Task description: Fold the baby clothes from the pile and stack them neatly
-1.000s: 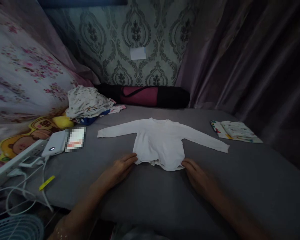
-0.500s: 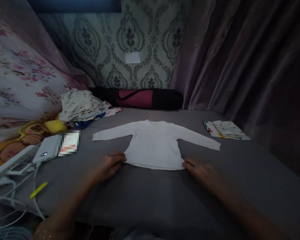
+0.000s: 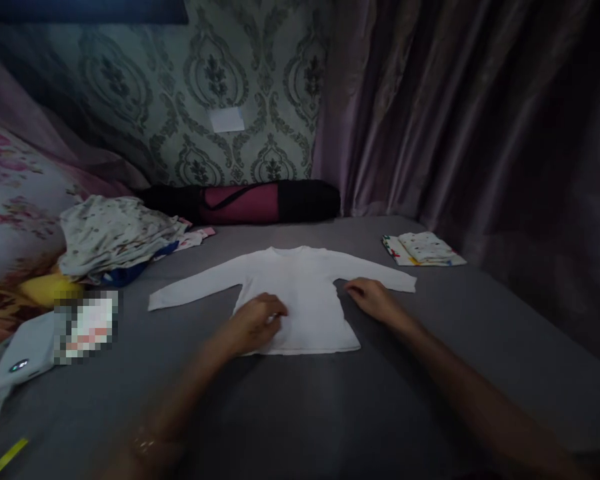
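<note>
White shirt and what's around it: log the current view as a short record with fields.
Shirt: white, long-sleeved, laid flat
Left hand: over shirt's lower left front; contact unclear
Right hand: by the right-hand sleeve; contact unclear
Far left: loose clothes pile
Far right: folded clothes
Back: black-and-maroon bag
Beneath: grey surface

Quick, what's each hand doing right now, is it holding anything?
Left hand: half curled over the shirt; can't tell if it's touching.
Right hand: curled by a sleeve; can't tell if it's gripping.
</note>
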Demonstrator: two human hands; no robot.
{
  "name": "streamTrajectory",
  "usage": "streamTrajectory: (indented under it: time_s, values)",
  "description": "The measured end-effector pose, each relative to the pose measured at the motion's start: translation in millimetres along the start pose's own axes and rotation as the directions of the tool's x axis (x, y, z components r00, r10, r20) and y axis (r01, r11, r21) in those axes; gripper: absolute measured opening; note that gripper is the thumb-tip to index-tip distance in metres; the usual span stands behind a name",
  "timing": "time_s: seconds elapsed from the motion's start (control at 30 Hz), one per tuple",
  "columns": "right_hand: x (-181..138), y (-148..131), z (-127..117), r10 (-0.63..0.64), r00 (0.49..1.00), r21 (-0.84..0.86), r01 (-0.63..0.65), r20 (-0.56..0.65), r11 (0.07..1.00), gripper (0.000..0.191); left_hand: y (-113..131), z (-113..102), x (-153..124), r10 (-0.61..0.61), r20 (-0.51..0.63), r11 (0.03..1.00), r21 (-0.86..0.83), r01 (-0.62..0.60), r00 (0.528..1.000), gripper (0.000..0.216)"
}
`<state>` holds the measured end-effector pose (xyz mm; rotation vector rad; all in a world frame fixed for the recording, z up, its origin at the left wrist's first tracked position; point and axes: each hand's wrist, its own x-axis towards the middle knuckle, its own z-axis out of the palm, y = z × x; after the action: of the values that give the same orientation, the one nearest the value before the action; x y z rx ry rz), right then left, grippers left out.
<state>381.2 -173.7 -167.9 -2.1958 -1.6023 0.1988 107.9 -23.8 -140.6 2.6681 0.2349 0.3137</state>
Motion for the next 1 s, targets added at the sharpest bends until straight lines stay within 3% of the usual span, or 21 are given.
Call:
streamTrajectory:
  time_s: [0.17, 0.27, 0.4, 0.53, 0.77, 0.87, 1.0]
  values:
    - [37, -2, 12, 0.006, 1.0, -0.275, -0.002, 0.015, 0.961, 0.035, 75, 54, 61, 0.179, 0.228, 0.984, -0.056, -0.171, 0.957, 0.017]
    - [43, -3, 14, -0.024, 0.997, -0.355, 0.048, 0.073, 0.934, 0.035, 93, 81, 72, 0.159, 0.265, 0.984, 0.031, -0.173, 0.951, 0.024]
    - [46, 2, 13, -0.075, 0.99, -0.39, 0.115, 0.118, 0.914, 0.034, 94, 99, 73, 0.06, 0.237, 0.989, 0.117, -0.089, 0.97, 0.021]
    - [49, 5, 11, -0.122, 0.981, -0.406, 0.173, 0.148, 0.897, 0.032, 95, 102, 74, 0.01, 0.241, 0.987, 0.151, -0.047, 0.97, 0.021]
    - [55, 7, 9, -0.144, 0.971, -0.46, 0.217, 0.19, 0.861, 0.031, 78, 103, 68, -0.002, 0.063, 0.972, -0.233, 0.017, 0.998, 0.025]
    - [56, 8, 10, -0.135, 0.972, -0.463, 0.212, 0.195, 0.861, 0.032, 74, 105, 68, 0.017, 0.084, 0.953, -0.304, 0.009, 0.996, 0.024]
    - [56, 4, 9, -0.116, 0.974, -0.467, 0.197, 0.197, 0.862, 0.033, 83, 96, 68, 0.066, 0.155, 0.966, -0.256, -0.025, 0.986, 0.02]
